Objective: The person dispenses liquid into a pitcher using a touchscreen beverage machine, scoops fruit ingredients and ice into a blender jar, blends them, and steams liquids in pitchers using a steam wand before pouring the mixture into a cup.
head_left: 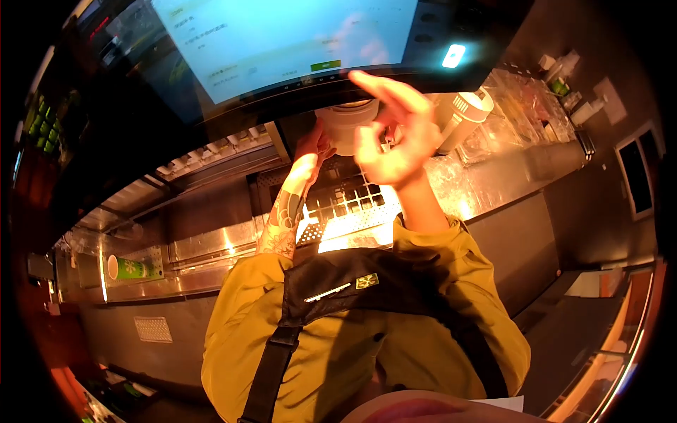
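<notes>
My right hand (398,137) is raised with its index finger stretched toward the lower edge of a lit touchscreen (296,35). The fingertip overlaps the screen's edge in this view, close to a green on-screen button (326,65). The other fingers are bent, with nothing visible in them. Lower and to the left, my left hand (310,155) grips the side of a white round container (345,130), its fingers partly hidden. The screen's frame cuts across the container's top. Beneath both hands lies a metal grid (345,201) over the counter.
A pale pitcher with a slotted lid (467,113) stands right of my right hand. Clear plastic-like packaging (522,106) lies behind it on the steel counter (486,176). Far left, a green cup (130,268) lies on its side. The touchscreen overhangs the work area.
</notes>
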`<state>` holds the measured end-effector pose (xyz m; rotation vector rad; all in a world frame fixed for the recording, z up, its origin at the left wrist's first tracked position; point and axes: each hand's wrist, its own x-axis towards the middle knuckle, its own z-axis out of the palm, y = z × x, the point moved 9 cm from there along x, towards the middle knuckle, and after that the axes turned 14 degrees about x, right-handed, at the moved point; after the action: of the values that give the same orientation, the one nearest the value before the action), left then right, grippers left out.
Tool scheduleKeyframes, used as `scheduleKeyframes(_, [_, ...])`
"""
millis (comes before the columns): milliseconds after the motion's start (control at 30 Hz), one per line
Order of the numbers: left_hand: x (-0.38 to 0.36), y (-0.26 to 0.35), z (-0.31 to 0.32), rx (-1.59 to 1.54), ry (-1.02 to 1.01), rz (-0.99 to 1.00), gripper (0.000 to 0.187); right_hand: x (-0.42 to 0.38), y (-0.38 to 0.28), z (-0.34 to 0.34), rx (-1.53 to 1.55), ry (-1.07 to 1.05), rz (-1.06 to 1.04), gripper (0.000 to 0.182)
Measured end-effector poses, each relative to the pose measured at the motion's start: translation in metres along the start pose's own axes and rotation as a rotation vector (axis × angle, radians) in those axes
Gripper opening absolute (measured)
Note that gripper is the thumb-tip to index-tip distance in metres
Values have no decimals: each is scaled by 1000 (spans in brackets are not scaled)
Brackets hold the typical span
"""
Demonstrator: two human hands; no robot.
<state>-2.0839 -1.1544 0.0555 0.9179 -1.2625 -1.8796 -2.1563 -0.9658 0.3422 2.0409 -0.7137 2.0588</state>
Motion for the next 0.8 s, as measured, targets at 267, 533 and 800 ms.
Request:
scheduleKeyframes(267, [-18, 19, 13, 11, 1, 74, 43, -8, -3, -56, 189, 287, 99, 37])
scheduleKeyframes(533, [-22, 18, 12, 60, 5, 104, 46, -19, -2, -59, 172, 310, 125, 36])
scheduleKeyframes(800, [-24, 0, 9, 75, 46, 90, 50, -34, 2, -61, 153, 290, 169, 37])
